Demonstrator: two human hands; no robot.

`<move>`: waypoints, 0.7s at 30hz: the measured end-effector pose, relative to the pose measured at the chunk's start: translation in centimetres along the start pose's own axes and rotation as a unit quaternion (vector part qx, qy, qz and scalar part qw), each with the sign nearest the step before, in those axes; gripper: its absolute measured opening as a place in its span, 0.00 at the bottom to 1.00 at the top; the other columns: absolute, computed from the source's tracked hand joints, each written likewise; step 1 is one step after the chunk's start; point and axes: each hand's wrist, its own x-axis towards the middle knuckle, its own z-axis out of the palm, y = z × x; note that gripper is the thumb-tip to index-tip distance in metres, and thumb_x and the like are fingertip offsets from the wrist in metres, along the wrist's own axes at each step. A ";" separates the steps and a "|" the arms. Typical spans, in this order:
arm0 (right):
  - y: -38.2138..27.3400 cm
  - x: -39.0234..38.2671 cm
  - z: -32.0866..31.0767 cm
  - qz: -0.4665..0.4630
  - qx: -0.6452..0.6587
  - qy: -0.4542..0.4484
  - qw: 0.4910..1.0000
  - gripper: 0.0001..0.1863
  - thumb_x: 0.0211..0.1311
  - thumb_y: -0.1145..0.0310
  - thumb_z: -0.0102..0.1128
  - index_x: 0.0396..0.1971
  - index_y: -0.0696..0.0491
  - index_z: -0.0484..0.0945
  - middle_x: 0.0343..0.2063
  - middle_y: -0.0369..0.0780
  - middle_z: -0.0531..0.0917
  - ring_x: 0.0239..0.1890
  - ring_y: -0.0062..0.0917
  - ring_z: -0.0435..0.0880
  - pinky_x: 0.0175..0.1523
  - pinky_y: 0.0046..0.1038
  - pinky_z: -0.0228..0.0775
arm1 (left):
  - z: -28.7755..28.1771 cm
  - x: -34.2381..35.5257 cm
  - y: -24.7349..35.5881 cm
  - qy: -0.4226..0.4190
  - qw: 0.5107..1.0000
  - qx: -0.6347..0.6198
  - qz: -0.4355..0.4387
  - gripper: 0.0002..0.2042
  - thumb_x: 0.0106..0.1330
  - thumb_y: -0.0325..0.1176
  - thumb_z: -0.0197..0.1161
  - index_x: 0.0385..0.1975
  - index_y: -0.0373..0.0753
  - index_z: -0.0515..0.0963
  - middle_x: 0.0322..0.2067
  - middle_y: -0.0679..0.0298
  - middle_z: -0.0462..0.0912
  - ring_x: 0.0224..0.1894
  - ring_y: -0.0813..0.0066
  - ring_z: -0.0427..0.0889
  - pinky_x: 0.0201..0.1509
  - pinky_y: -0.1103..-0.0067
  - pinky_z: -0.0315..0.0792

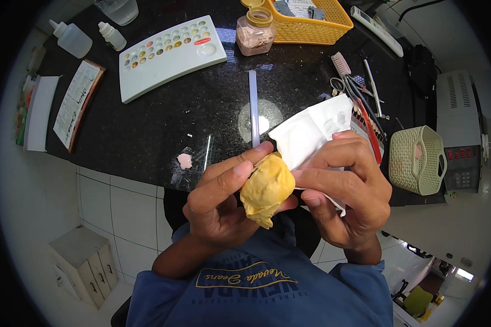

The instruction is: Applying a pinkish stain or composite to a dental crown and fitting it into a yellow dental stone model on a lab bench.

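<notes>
A rough yellow lump (268, 188), like moulded putty or plaster, sits in my left hand (218, 196), with the fingers curled round its left side and underneath. My right hand (349, 188) pinches a folded white tissue (305, 136), and its fingertips press the tissue at the lump's right side. Just beyond my left fingertips, a flat grey-blue strip (253, 101) lies on the dark speckled counter (153, 125). To the left is a small pink blob (185, 161) with white powder around it.
At the back are a white palette with round wells (163, 71), a pink powder jar (255, 38) and a yellow basket (313, 27). Bottles (73, 41) stand far left. A brush (341, 64), a red-handled tool (370, 131) and a cream basket (414, 158) lie rightward.
</notes>
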 end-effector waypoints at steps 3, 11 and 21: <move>-0.3 0.1 0.1 -0.023 -0.015 -0.012 1.000 0.14 0.38 0.66 0.69 0.30 0.48 0.84 0.28 0.34 0.79 0.31 0.26 0.76 0.43 0.33 0.66 | 0.0 0.0 0.1 0.006 1.000 0.010 -0.007 0.33 0.51 0.36 0.71 0.49 0.32 0.58 0.42 0.39 0.75 0.45 0.60 0.80 0.49 0.73 0.76; -0.3 0.2 0.1 -0.073 -0.083 -0.026 0.994 0.13 0.40 0.64 0.68 0.31 0.48 0.83 0.29 0.33 0.79 0.31 0.24 0.77 0.43 0.33 0.66 | 0.0 0.2 0.5 0.014 1.000 -0.015 -0.017 0.32 0.47 0.26 0.73 0.50 0.32 0.60 0.43 0.40 0.73 0.46 0.53 0.79 0.46 0.71 0.78; 0.0 0.0 0.1 -0.058 -0.032 -0.021 0.998 0.12 0.41 0.63 0.68 0.30 0.47 0.84 0.28 0.32 0.79 0.31 0.22 0.78 0.46 0.34 0.65 | 0.0 0.5 0.9 0.014 0.998 -0.043 -0.043 0.31 0.48 0.25 0.71 0.50 0.31 0.60 0.44 0.43 0.72 0.48 0.53 0.78 0.47 0.71 0.78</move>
